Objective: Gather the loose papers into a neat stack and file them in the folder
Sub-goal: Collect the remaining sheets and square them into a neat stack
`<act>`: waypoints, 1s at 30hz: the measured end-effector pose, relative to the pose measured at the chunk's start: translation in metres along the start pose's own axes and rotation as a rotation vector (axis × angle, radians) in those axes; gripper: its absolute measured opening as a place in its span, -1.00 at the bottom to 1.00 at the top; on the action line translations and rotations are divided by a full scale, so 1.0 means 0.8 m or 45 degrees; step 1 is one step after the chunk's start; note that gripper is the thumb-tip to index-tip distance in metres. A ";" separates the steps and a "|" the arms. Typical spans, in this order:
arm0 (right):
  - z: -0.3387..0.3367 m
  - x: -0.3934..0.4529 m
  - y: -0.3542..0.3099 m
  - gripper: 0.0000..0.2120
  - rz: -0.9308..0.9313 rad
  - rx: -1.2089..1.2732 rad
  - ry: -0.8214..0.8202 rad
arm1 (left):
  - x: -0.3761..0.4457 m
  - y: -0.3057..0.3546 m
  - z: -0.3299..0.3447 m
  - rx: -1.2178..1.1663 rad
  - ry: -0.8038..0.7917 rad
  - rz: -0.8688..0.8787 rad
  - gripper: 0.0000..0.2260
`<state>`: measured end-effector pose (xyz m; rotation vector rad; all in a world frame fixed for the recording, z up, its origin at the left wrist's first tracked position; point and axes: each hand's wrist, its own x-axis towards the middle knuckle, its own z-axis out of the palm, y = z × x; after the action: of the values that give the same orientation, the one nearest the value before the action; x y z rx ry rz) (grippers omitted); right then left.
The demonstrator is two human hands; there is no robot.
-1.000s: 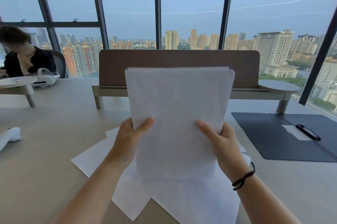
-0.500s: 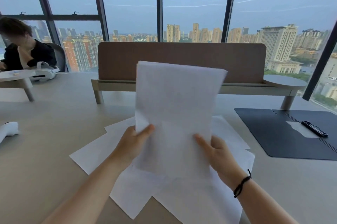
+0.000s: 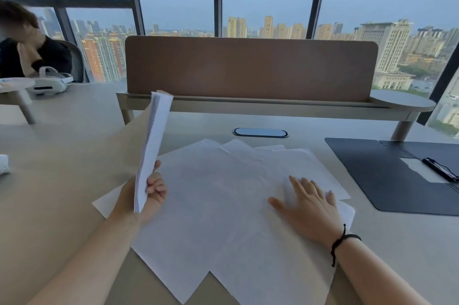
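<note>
My left hand (image 3: 151, 193) grips a stack of white papers (image 3: 152, 148) by its lower edge, holding it upright and edge-on above the desk's left side. Several loose white sheets (image 3: 218, 205) lie fanned and overlapping on the desk in front of me. My right hand (image 3: 308, 203) rests flat, fingers spread, on the right part of these sheets; a black band circles its wrist. A dark folder (image 3: 387, 175) lies open at the right, with a black clip (image 3: 439, 168) and a white sheet inside.
A brown divider panel (image 3: 248, 68) on a raised shelf crosses the back of the desk, with an oval cable port (image 3: 260, 132) before it. At far left a person sits behind a white headset (image 3: 49, 82). A white object (image 3: 3, 164) lies at the left edge.
My right hand let go of the stack and dropped flat onto the loose sheets. My left hand swung the stack to the left and turned it edge-on.
</note>
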<state>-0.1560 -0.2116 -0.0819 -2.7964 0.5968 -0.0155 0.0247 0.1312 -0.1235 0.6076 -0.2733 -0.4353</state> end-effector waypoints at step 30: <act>-0.007 -0.027 -0.016 0.06 0.205 0.011 0.120 | -0.011 -0.031 0.103 0.102 0.435 -0.095 -0.87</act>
<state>-0.1712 -0.1934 -0.0719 -2.7426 0.8409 -0.1170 -0.0217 0.0766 -0.0743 0.7609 0.0582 -0.3859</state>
